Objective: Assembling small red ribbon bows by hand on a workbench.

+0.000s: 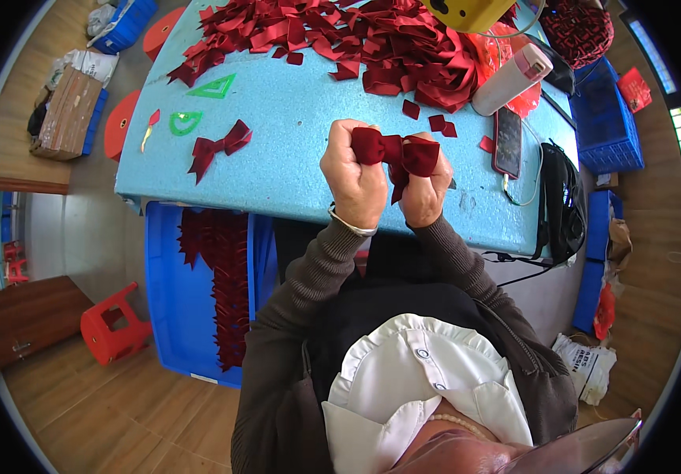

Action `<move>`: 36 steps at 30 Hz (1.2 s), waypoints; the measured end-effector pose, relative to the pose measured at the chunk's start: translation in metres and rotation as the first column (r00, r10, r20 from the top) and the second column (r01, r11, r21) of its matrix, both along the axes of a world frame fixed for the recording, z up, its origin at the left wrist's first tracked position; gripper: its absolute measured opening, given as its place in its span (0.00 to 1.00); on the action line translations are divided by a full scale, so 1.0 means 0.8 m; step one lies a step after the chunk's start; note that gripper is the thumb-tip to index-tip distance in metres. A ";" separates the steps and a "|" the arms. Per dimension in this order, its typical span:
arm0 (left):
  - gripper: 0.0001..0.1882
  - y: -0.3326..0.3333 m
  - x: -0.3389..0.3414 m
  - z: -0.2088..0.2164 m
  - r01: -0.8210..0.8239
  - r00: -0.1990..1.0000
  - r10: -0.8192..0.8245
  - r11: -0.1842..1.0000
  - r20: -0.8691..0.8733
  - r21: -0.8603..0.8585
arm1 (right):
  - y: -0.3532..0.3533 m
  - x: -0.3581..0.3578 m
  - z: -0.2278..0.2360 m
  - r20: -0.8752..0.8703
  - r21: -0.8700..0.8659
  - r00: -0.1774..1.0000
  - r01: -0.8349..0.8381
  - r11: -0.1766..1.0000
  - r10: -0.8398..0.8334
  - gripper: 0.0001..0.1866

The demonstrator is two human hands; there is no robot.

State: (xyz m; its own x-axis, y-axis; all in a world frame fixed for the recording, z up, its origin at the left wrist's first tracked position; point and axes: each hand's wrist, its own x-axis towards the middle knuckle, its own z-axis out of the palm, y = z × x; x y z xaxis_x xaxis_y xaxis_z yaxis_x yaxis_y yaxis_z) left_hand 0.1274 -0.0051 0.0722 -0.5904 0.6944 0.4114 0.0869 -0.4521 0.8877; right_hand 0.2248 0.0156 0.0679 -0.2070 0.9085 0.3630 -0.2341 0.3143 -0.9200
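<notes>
Between my two hands, above the near edge of the table, is a dark red velvet bow (393,148). My left hand (354,178) is closed on its left loop, and my right hand (427,189) grips the right loop. A tail of the bow hangs down between the hands. Some of my fingertips are hidden behind the loops. To the left on the light blue tabletop (277,142) lies another red bow (220,150). Beyond my hands spreads a big pile of cut red ribbon pieces (411,51).
Green plastic set squares (212,87) lie at the left. A pale bottle (513,79), a phone (507,142) with a cable and a black bag (562,201) are at the right. Below the table's left side stands a blue bin (174,316) with rows of red bows.
</notes>
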 end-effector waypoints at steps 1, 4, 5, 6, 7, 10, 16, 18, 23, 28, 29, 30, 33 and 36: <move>0.03 0.000 0.001 0.001 0.004 1.000 -0.004 1.000 -0.002 0.000 | -0.001 0.000 0.004 0.013 0.013 1.000 0.007 1.000 -0.007 0.10; 0.04 -0.001 0.007 0.008 -0.023 0.996 0.023 1.000 0.082 -0.001 | 0.000 0.001 0.011 0.023 0.037 1.000 0.020 0.999 -0.021 0.09; 0.04 0.001 0.009 0.009 -0.019 0.997 0.019 1.000 0.080 0.000 | 0.001 0.002 0.012 0.027 0.050 0.999 0.022 0.999 -0.023 0.09; 0.04 0.002 0.011 0.010 -0.020 0.995 0.020 1.000 0.095 -0.004 | 0.003 0.004 0.014 0.030 0.062 0.999 0.025 0.998 -0.027 0.08; 0.04 0.004 0.014 0.012 -0.020 0.994 0.021 1.000 0.109 -0.008 | 0.006 0.007 0.013 0.027 0.062 0.999 0.029 0.998 -0.031 0.08; 0.05 0.010 0.028 0.020 0.037 0.992 -0.036 0.999 0.124 -0.010 | 0.019 0.022 0.008 0.011 0.114 1.000 0.022 0.993 -0.024 0.07; 0.05 0.017 0.044 0.024 0.294 0.955 -0.290 0.954 0.064 -0.062 | 0.037 0.057 0.025 -0.009 0.132 1.000 0.008 0.991 -0.007 0.07; 0.05 0.025 0.050 0.028 0.249 0.968 -0.250 0.967 -0.035 -0.050 | 0.044 0.070 0.022 0.018 0.146 0.999 -0.028 0.989 0.026 0.07; 0.04 0.041 0.068 0.031 0.104 0.977 -0.099 0.994 -0.186 0.018 | 0.055 0.088 0.024 0.020 0.120 0.995 -0.096 0.988 0.094 0.07; 0.03 0.052 0.085 0.036 0.035 0.989 -0.030 0.999 -0.148 0.028 | 0.064 0.099 0.034 0.001 0.130 0.998 -0.057 0.990 0.058 0.06; 0.03 0.053 0.089 0.038 0.039 0.988 -0.035 0.999 -0.150 0.028 | 0.067 0.100 0.036 -0.010 0.131 0.999 -0.032 0.991 0.034 0.06; 0.03 0.054 0.092 0.041 0.058 0.987 -0.056 0.998 -0.148 0.007 | 0.071 0.102 0.038 -0.023 0.131 1.000 -0.007 0.991 0.010 0.06; 0.05 0.054 0.097 0.047 0.094 0.984 -0.099 0.995 -0.146 -0.037 | 0.081 0.112 0.050 0.008 0.224 1.000 -0.015 0.974 0.014 0.05; 0.05 0.053 0.097 0.048 0.241 0.969 -0.245 0.964 -0.032 -0.110 | 0.084 0.120 0.051 0.035 0.252 0.999 -0.031 0.967 0.023 0.05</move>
